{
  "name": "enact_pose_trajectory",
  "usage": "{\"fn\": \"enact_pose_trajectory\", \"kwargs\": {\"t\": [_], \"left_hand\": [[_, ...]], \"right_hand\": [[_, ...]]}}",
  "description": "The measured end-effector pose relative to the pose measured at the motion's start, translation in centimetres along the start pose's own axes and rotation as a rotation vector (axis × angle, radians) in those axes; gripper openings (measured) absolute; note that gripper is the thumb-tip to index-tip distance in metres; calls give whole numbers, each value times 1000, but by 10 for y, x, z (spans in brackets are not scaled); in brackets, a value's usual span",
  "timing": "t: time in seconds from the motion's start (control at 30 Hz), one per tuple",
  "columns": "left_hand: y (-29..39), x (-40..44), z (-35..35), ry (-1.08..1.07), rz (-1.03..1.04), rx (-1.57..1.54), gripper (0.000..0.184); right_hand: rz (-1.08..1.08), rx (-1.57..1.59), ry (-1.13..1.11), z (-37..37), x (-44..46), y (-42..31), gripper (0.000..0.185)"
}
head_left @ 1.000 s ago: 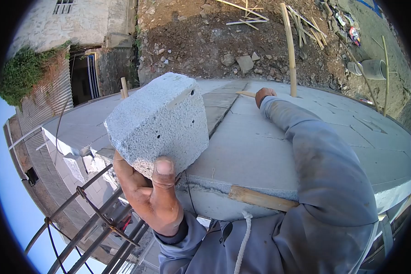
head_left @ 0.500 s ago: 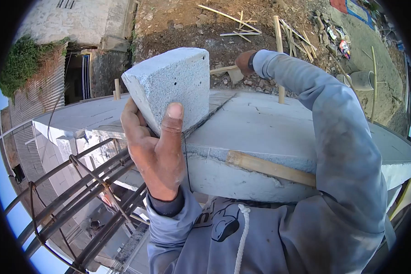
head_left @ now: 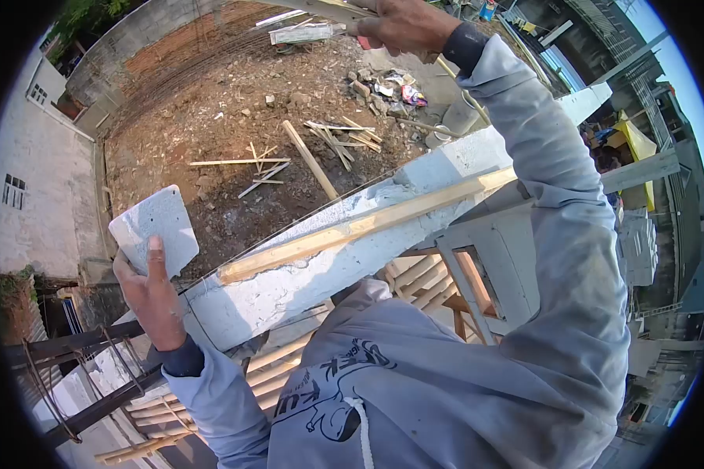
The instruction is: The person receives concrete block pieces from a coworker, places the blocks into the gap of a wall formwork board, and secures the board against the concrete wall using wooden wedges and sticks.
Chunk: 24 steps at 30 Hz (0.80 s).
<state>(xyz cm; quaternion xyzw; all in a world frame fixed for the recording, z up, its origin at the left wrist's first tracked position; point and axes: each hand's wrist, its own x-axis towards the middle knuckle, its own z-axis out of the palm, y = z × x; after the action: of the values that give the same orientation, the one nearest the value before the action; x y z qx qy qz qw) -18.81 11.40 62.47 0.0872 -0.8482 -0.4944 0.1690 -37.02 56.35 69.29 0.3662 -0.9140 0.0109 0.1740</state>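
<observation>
Fingers (head_left: 123, 270) of the left hand (head_left: 158, 309) closed on a pale block (head_left: 168, 223)

Its thumb (head_left: 156, 252) lies across the block, raised near the left end of a wall (head_left: 313, 285). Overhead in view, the right hand (head_left: 411, 27) grips a wooden strip (head_left: 332, 9). Along the wall lies a batten (head_left: 368, 225).
</observation>
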Motion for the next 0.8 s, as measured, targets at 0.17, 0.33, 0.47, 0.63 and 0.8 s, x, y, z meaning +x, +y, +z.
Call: {"fn": "enact_pose_trajectory", "kwargs": {"t": [0.17, 0.33, 0.47, 0.63, 0.8], "left_hand": [[2, 2, -3, -33, 46, -56, 51], [-16, 11, 0, -52, 125, -75, 51], [-13, 9, 1, -54, 162, -131, 52], [-18, 18, -4, -95, 121, -107, 58], [-19, 20, -2, -49, 92, -93, 59]], "right_hand": [[903, 475, 394, -102, -120, -64, 41], [1295, 614, 777, -80, -210, -75, 37], [1609, 602, 896, -61, -260, -50, 39], [1855, 108, 796, -21, -297, -12, 47], [1936, 137, 643, -9, -312, 26, 51]]}}
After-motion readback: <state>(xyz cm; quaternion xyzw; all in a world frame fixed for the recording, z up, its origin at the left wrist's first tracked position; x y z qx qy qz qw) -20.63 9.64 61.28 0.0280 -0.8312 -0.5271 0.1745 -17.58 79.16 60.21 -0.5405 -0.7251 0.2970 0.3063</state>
